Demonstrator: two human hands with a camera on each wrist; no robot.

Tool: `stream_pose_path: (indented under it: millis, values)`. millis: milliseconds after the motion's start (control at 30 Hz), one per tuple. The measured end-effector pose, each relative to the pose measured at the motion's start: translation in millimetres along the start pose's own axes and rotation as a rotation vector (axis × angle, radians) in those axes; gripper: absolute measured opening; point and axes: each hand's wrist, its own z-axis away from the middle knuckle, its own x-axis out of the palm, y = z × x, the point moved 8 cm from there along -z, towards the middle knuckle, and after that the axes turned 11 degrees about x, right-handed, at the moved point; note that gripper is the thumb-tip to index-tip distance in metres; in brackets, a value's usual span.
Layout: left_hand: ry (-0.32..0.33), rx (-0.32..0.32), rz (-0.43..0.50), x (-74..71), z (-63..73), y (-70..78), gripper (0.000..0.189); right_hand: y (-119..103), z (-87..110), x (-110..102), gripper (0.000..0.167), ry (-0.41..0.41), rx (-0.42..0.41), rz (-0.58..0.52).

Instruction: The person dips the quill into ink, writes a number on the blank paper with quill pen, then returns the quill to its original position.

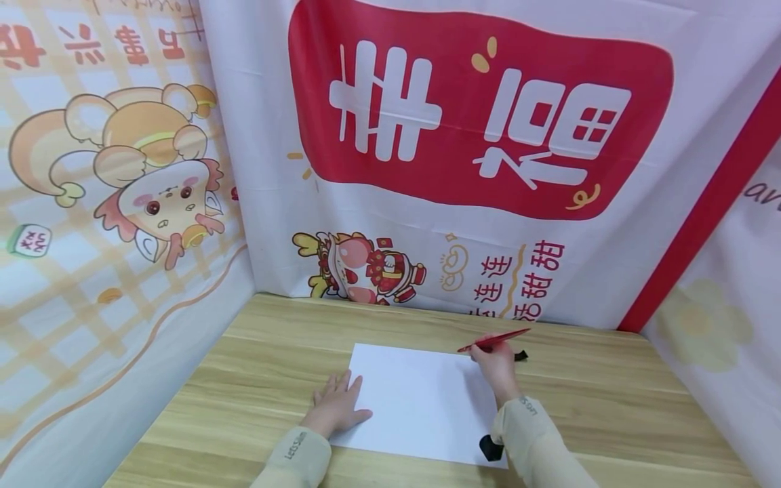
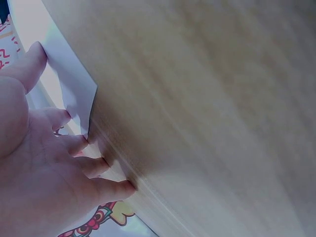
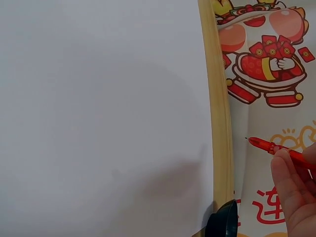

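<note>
A blank white sheet of paper [image 1: 421,407] lies on the wooden table. At its left edge rests my left hand [image 1: 334,405], fingers spread, with the thumb on the paper; in the left wrist view several fingertips of the left hand [image 2: 49,168] reach past the sheet's edge. Over the upper right corner, my right hand [image 1: 499,369] holds a red pen [image 1: 512,334] between thumb and fingers. In the right wrist view the tip of the pen [image 3: 261,144] points left and appears apart from the paper [image 3: 108,98].
A black object [image 1: 491,449] sits at the sheet's lower right corner, partly behind the right sleeve. Another dark piece [image 1: 521,356] shows beside the right hand. Printed cloth [image 1: 262,203] hangs behind the wooden table [image 1: 232,407] and along both sides.
</note>
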Motion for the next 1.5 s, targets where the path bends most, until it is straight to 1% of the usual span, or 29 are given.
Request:
stream_pose_path:
  millis: [167,267,400,700,900,1300,1400,1500]
  values:
    - [0.002,-0.007,0.006,1.4,-0.7,-0.7,0.07,3,0.6,6,0.011,-0.025,0.037,0.031]
    - [0.005,-0.01,0.008,1.6,-1.2,-1.2,0.07,3,2.2,8,0.011,-0.019,0.024,0.066]
    - [0.004,-0.009,0.007,1.4,-1.4,-1.1,0.071,3,3.7,12,0.012,-0.012,0.002,0.078]
    - [-0.005,-0.009,0.014,3.7,-2.2,-2.4,0.071,6,3.7,20,0.01,-0.013,-0.007,0.081]
    - [0.004,-0.01,0.007,4.3,-2.7,-3.3,0.071,8,3.6,26,0.012,-0.035,-0.006,0.045]
    - [0.002,-0.013,0.013,4.3,-2.6,-4.4,0.072,11,5.4,33,0.013,-0.017,-0.024,0.022]
    - [0.001,-0.012,0.009,4.5,-3.0,-4.7,0.072,10,7.0,35,0.012,-0.019,-0.034,0.03]
    - [0.001,-0.012,0.007,4.4,-3.1,-4.7,0.072,10,8.1,37,0.011,-0.026,-0.022,0.047]
